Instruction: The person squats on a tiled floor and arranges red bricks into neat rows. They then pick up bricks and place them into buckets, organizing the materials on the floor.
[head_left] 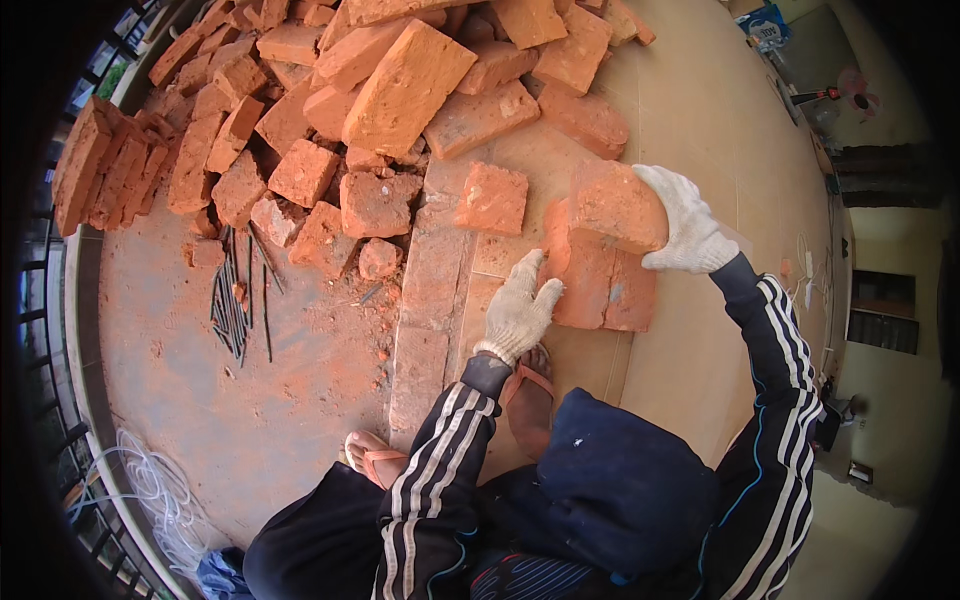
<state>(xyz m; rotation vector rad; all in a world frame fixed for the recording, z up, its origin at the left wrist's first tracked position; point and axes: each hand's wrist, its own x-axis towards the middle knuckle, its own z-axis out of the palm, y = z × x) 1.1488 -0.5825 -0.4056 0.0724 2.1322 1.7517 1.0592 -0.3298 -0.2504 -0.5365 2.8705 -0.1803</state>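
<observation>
We clamp our right hand (pixel 688 222) on the end of a likely heavy, rigid brick (pixel 618 205) to its left, our left hand (pixel 520 308) spread.

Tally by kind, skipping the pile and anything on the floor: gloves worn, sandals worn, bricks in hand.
White gloves: 2
Orange-strapped sandals: 2
Held brick, in the right hand: 1
Total: 5

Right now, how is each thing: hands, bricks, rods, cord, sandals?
Held brick, gripped at one end
Right hand, gloved, closed on held brick
Left hand, gloved, open
Brick pile, jumbled
Lower bricks, side by side
Dark rods, loosely bunched
Pale cord, tangled
Sandals, worn
</observation>
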